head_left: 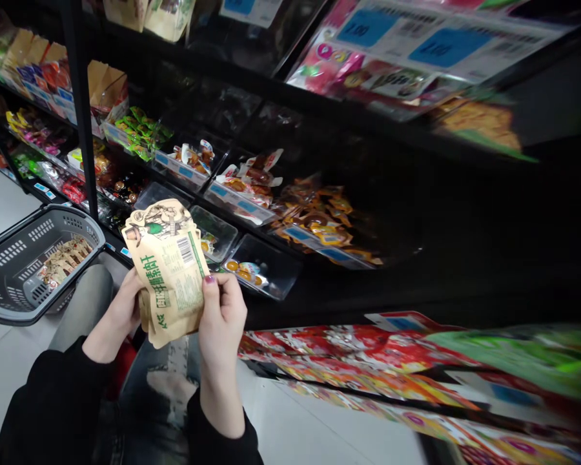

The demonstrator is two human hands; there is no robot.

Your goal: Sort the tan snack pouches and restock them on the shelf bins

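A small stack of beige snack packets point(174, 284) with green print and a barcode is held up over my lap. My left hand point(126, 307) grips the stack by its left edge, fingers partly hidden behind it. On the opposite edge, my right hand point(223, 310) pinches the packets with the thumb on the front and the fingers curled behind. Just beyond the packets, clear shelf bins hold wrapped snacks, among them a bin with a few orange-and-white packs point(246, 271).
A grey shopping basket point(24, 239) stands on the floor at left, with several beige packets point(65, 261) inside. Black shelving with bins of wrapped snacks point(319, 219) runs across the front. Red and green bags point(368, 349) hang at lower right, and price labels point(416, 39) jut out above.
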